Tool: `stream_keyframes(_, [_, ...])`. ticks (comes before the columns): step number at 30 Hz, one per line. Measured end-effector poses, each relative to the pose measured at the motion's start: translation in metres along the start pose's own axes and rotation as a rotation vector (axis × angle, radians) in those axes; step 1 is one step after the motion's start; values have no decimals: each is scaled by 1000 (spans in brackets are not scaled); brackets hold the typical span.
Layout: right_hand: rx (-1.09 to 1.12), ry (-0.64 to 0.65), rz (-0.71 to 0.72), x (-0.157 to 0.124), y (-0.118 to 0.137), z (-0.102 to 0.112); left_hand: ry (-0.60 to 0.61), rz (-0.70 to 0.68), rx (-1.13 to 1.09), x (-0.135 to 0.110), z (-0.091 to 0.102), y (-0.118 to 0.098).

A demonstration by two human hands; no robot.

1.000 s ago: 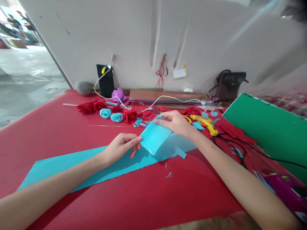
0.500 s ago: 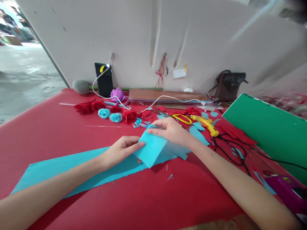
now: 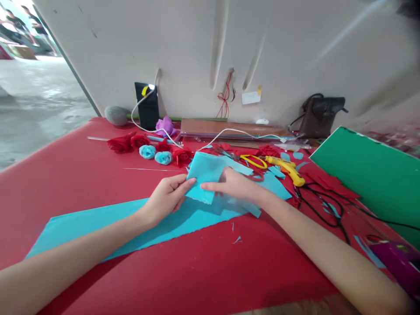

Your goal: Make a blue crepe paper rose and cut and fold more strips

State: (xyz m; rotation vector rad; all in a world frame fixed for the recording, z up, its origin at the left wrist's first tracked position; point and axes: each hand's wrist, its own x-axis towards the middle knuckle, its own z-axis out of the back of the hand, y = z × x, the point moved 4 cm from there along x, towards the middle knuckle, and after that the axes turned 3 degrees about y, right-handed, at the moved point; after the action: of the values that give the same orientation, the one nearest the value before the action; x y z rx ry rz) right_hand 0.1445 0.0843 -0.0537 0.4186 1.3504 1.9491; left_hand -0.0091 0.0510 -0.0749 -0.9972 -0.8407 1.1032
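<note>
Both my hands hold up a folded end of a long light-blue paper strip (image 3: 98,223) that lies across the red table (image 3: 65,175). My left hand (image 3: 166,197) pinches the left edge of the raised blue fold (image 3: 205,173). My right hand (image 3: 229,183) pinches its right side, fingers closed on the paper. The fold stands tilted above the strip, near the middle of the table.
Red and blue paper roses (image 3: 154,152) lie behind the hands, with a purple one (image 3: 165,124) farther back. Yellow scissors (image 3: 252,161), a yellow glue gun (image 3: 287,168) with black cable and blue scraps sit to the right. A green sheet (image 3: 370,175) and brown bag (image 3: 323,116) lie at the right.
The folded end of the blue paper has been lifted from lying flat to standing up between both hands. My right hand moved left and closer to my left hand.
</note>
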Motion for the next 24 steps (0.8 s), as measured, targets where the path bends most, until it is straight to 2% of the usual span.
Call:
stream_keyframes(3, [-26,-5,-29,1,-2,-1,19,7,-1,0,0,1])
stream_keyframes(7, [66,-20,-22,1,0,-1,68,-14,-76,2,-3,0])
stream_keyframes(11, [85,-88,-81,0,-2,2,-123,-148,-181,3,5,-2])
stream_keyframes(13, [90,-119,-99,1,-3,3,-164,-169,-187,3,7,-1])
stream_keyframes(19, [167,-146,-57,2,-6,6,-177,-126,-77,2,9,-2])
stream_keyframes(22, [147,-139,-41,0,-2,5,-189,-89,-99,1,8,-4])
stream_keyframes(24, [89,-130,-82,-2,-1,5,-177,-55,-123,1,7,-4])
